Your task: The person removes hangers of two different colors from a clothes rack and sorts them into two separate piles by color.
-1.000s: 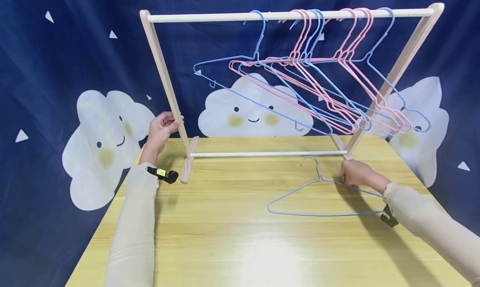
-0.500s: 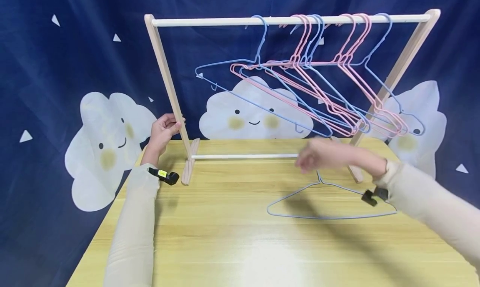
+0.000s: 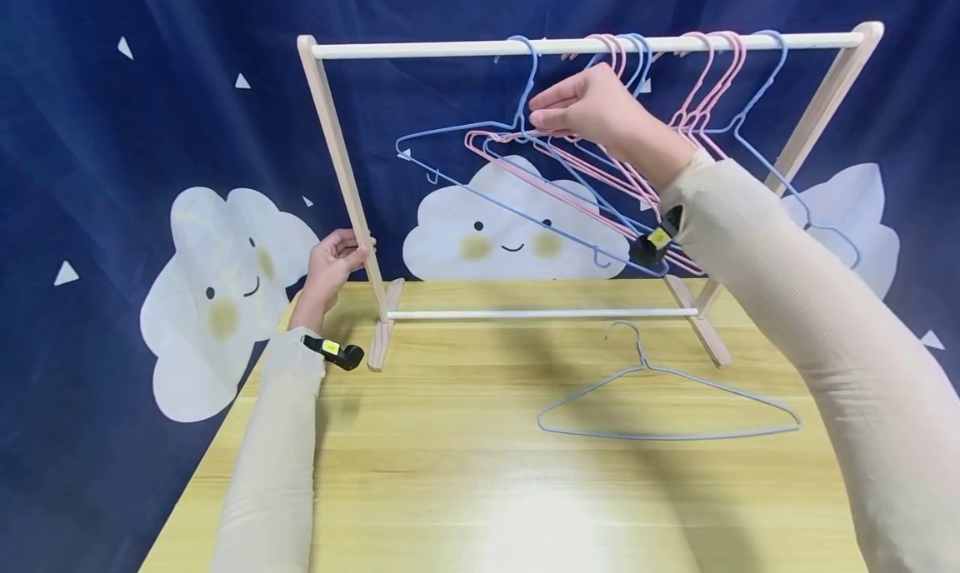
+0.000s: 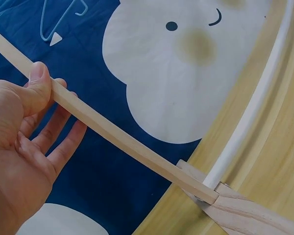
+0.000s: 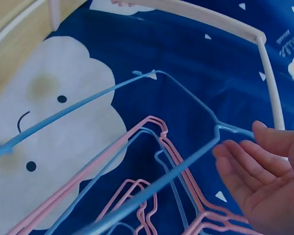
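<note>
My left hand (image 3: 333,265) grips the left upright (image 3: 339,152) of a wooden clothes rack; in the left wrist view the thumb lies on the near side and the fingers behind. My right hand (image 3: 600,111) is raised at the neck of the leftmost blue hanger (image 3: 534,69), which hangs from the top rail. Seen from the right wrist, the fingers are extended and the thumb is apart from them, with the hanger's neck (image 5: 230,128) running toward the gap between. A second blue hanger (image 3: 642,363) lies flat on the table.
Several pink and blue hangers (image 3: 727,65) hang along the right half of the top rail (image 3: 420,50). A white lower bar (image 3: 525,313) joins the rack's feet on the wooden table (image 3: 420,490). Behind stands a dark blue curtain (image 3: 225,23) with cloud prints.
My right hand has let go of the hanger on the table and risen up and left to the leftmost hanging one. The left hand keeps its grip on the upright.
</note>
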Demonstrator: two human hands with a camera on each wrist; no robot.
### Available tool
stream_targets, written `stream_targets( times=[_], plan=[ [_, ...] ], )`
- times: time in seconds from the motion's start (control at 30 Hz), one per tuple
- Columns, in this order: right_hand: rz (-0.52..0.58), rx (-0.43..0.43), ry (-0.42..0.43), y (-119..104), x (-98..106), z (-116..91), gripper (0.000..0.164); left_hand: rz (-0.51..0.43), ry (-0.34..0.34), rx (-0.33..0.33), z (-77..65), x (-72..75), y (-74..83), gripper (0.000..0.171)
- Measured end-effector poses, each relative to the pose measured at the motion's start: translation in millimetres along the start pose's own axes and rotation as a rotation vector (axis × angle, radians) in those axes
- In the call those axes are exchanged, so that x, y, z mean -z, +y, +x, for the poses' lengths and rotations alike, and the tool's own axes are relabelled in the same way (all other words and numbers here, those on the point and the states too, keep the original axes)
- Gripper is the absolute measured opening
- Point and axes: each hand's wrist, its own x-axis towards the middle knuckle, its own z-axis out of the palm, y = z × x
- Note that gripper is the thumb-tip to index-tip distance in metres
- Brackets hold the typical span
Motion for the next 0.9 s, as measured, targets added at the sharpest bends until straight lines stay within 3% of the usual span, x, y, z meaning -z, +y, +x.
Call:
stream_targets(
  times=[0.33, 0.43, 0.67, 0.9],
  plan=[
    [-0.027, -0.102, -0.047, -14, -15, 25, 0.029, -0.070, -0.054, -0.069, -1.6, 0.1, -1.5, 0.014],
    [-0.033, -0.113, -0.059, -16, -17, 28, 0.028, -0.070, -0.039, -0.059, -1.4, -0.4, -2.4, 0.014],
    [0.134, -0.143, -0.048, -26, -14, 26, 0.013, -0.041, -0.029, -0.039, -1.6, -0.2, -4.7, 0.014],
    [0.205, -0.052, 0.006, -33, 3, 10, 0.020, -0.012, -0.011, 0.000, -0.7, 0.5, -0.6, 0.014]
  ],
)
